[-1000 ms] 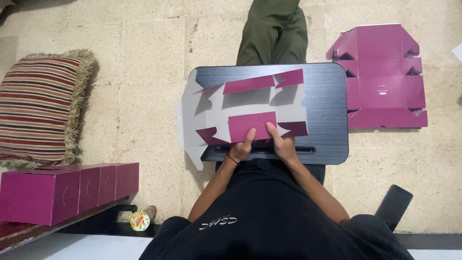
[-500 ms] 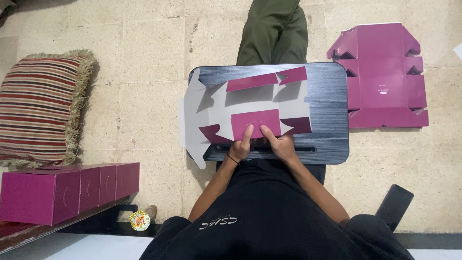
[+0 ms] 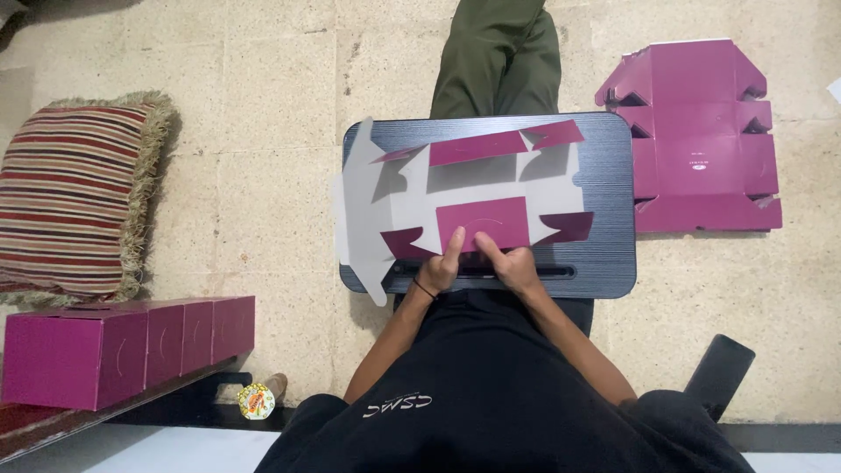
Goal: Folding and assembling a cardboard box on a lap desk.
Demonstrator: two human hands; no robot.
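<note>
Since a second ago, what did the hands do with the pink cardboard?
Both hands, left hand and right hand, kept pressing the near flap of the magenta box blank and folded it further up. The far flap also rose a little. The dark lap tray, the flat blank stack, the folded boxes and the striped cushion stayed put.

Even, soft light, sharp picture, faint shadows under the raised cardboard flaps (image 3: 504,144).
</note>
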